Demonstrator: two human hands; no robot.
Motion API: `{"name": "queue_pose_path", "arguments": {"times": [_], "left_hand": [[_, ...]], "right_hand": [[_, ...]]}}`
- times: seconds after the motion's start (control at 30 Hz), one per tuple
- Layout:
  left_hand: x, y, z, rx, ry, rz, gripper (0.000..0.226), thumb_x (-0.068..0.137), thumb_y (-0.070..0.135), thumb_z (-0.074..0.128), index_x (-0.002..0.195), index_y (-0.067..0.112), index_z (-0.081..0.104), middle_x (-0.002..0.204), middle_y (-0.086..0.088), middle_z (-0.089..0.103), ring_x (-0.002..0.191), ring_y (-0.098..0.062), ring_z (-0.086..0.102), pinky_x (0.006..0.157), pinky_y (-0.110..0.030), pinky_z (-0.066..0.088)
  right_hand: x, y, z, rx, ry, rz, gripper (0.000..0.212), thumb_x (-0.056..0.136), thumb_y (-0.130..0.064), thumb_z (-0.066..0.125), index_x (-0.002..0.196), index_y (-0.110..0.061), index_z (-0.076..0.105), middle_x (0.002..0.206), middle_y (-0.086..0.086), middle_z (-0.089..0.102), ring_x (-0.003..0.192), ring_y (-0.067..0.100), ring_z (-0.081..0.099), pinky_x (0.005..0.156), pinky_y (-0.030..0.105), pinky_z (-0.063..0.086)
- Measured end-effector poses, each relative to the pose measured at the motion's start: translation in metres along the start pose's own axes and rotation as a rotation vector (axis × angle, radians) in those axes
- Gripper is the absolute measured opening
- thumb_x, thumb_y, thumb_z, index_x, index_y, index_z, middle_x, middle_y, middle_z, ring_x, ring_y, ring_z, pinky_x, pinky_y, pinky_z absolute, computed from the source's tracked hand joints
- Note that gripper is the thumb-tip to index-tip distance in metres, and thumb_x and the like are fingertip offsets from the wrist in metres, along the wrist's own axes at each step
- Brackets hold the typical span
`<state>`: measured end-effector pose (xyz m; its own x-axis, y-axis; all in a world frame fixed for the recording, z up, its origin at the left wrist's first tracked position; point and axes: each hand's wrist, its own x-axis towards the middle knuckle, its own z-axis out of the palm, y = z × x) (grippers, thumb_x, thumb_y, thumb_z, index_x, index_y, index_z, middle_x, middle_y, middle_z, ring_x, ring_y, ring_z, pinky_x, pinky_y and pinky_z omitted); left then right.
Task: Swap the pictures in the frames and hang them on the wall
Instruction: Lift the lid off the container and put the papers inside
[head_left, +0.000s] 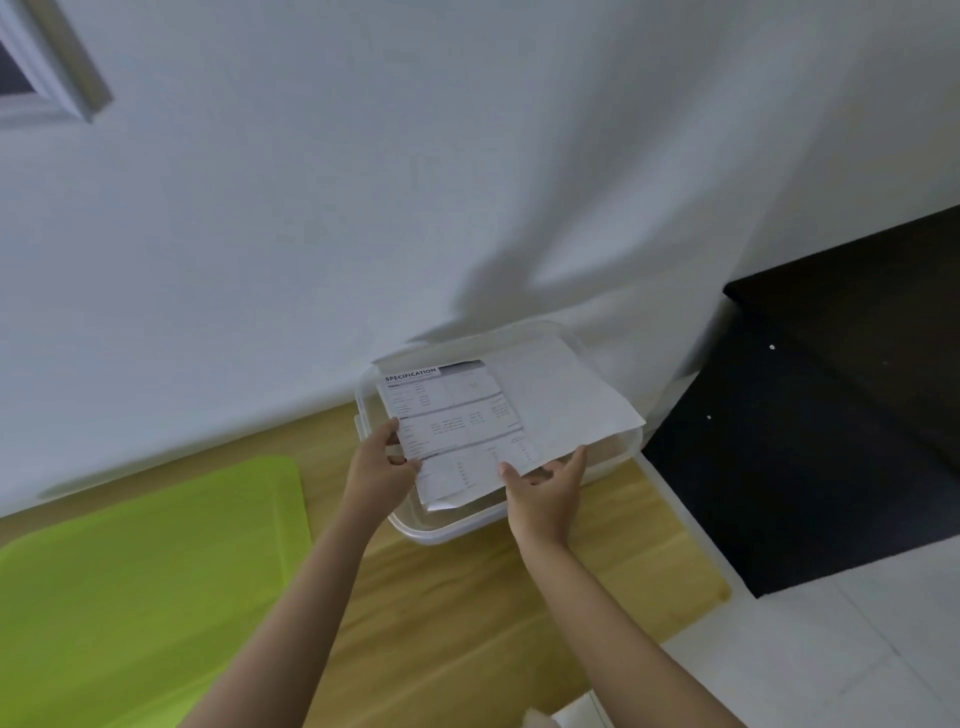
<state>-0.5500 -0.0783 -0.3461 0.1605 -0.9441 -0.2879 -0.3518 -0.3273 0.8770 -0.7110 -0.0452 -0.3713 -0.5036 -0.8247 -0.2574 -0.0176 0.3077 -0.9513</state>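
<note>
Grip: both hands pinch the papers (483, 415) at the near edge; left hand (379, 467) has its thumb on top at the left side, right hand (545, 488) has fingers under the near right corner and thumb above.
Place: papers lie over a clear box (597, 467) on a wood top (467, 597), against the wall (363, 208); a frame (57, 67) hangs at upper left, well apart.
Risk, slip: several loose sheets are fanned, so I judge the lower ones could slide out if only the top one is pinched.
Risk, crease: the far right corner overhangs the box rim unsupported and could bend or catch when lifted.
Look: top sheet is printed, headed "SPECIFICATION", with table rows; a plain white sheet lies askew at its right; both thin and limp.
Other: green board (145, 571) at left, untouched.
</note>
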Motion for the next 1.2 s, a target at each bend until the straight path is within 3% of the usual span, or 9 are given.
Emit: {"name": "queue_pose_path", "arguments": {"times": [0.17, 0.27, 0.4, 0.47, 0.53, 0.63, 0.73, 0.97, 1.2], "left_hand": [[0.022, -0.005, 0.000, 0.072, -0.026, -0.015, 0.048, 0.083, -0.006, 0.057, 0.128, 0.010, 0.050, 0.111, -0.002, 0.063, 0.071, 0.000, 0.057, 0.062, -0.010, 0.045], [0.026, -0.004, 0.002, 0.090, -0.034, -0.027, 0.049, 0.085, -0.006, 0.054, 0.132, 0.007, 0.047, 0.102, 0.001, 0.057, 0.081, -0.012, 0.057, 0.076, -0.020, 0.045], [0.031, -0.011, 0.004, 0.116, -0.023, -0.025, 0.050, 0.085, -0.002, 0.052, 0.133, 0.007, 0.045, 0.102, 0.005, 0.059, 0.088, -0.015, 0.059, 0.081, -0.025, 0.047], [0.033, -0.013, 0.004, 0.135, -0.041, -0.041, 0.056, 0.085, 0.007, 0.056, 0.138, 0.010, 0.039, 0.116, 0.000, 0.062, 0.103, -0.021, 0.061, 0.092, -0.033, 0.049], [0.034, -0.013, 0.004, 0.210, -0.070, -0.066, 0.063, 0.086, 0.017, 0.059, 0.143, 0.012, 0.033, 0.136, -0.007, 0.052, 0.125, -0.025, 0.050, 0.105, -0.039, 0.041], [0.030, -0.008, 0.006, 0.273, -0.111, -0.075, 0.069, 0.087, 0.026, 0.061, 0.145, 0.013, 0.028, 0.149, -0.006, 0.036, 0.132, -0.026, 0.041, 0.110, -0.040, 0.034], [0.020, -0.006, 0.005, 0.225, -0.056, -0.026, 0.065, 0.087, 0.026, 0.061, 0.144, 0.013, 0.032, 0.148, -0.004, 0.038, 0.136, -0.022, 0.036, 0.112, -0.037, 0.030], [-0.015, -0.026, -0.027, 0.026, 0.321, 0.003, 0.048, 0.083, 0.018, 0.065, 0.129, 0.013, 0.052, 0.126, -0.002, 0.058, 0.118, -0.017, 0.053, 0.097, -0.034, 0.044], [-0.060, -0.088, -0.094, 0.044, 0.530, -0.120, 0.043, 0.085, 0.018, 0.063, 0.126, 0.013, 0.053, 0.126, -0.004, 0.057, 0.121, -0.019, 0.050, 0.096, -0.039, 0.045]], "right_hand": [[0.016, 0.013, 0.004, -0.109, -0.013, 0.068, 0.085, 0.074, -0.009, 0.079, 0.144, -0.011, 0.030, 0.118, 0.008, 0.061, 0.083, 0.007, 0.066, 0.067, 0.019, 0.056], [0.020, 0.017, 0.006, -0.131, -0.075, 0.114, 0.084, 0.074, -0.007, 0.078, 0.144, -0.007, 0.032, 0.130, 0.009, 0.058, 0.108, 0.016, 0.063, 0.085, 0.026, 0.055], [0.021, 0.014, 0.007, -0.133, -0.134, 0.151, 0.089, 0.075, -0.004, 0.076, 0.147, -0.007, 0.025, 0.145, 0.011, 0.043, 0.133, 0.024, 0.043, 0.105, 0.038, 0.043], [0.022, 0.011, 0.006, -0.168, -0.156, 0.152, 0.093, 0.077, -0.012, 0.076, 0.150, -0.012, 0.018, 0.151, 0.010, 0.034, 0.138, 0.025, 0.035, 0.109, 0.042, 0.039], [0.021, 0.006, 0.006, -0.257, -0.169, 0.134, 0.094, 0.079, -0.023, 0.075, 0.150, -0.016, 0.014, 0.155, 0.007, 0.027, 0.141, 0.026, 0.030, 0.110, 0.043, 0.037], [0.018, -0.001, 0.006, -0.317, -0.202, 0.110, 0.092, 0.082, -0.030, 0.072, 0.151, -0.020, 0.012, 0.157, 0.006, 0.021, 0.142, 0.026, 0.027, 0.111, 0.042, 0.035], [0.015, -0.004, 0.006, -0.336, -0.248, 0.060, 0.089, 0.084, -0.031, 0.069, 0.151, -0.019, 0.012, 0.157, 0.005, 0.021, 0.142, 0.024, 0.026, 0.113, 0.039, 0.033], [-0.011, -0.010, 0.023, -0.228, -0.367, -0.205, 0.065, 0.086, -0.016, 0.065, 0.143, -0.017, 0.033, 0.141, -0.001, 0.047, 0.128, 0.007, 0.043, 0.104, 0.019, 0.033], [-0.080, 0.003, 0.081, -0.143, -0.582, -0.451, 0.041, 0.086, -0.014, 0.062, 0.126, -0.016, 0.052, 0.113, -0.001, 0.059, 0.110, 0.005, 0.057, 0.094, 0.017, 0.043]]}}
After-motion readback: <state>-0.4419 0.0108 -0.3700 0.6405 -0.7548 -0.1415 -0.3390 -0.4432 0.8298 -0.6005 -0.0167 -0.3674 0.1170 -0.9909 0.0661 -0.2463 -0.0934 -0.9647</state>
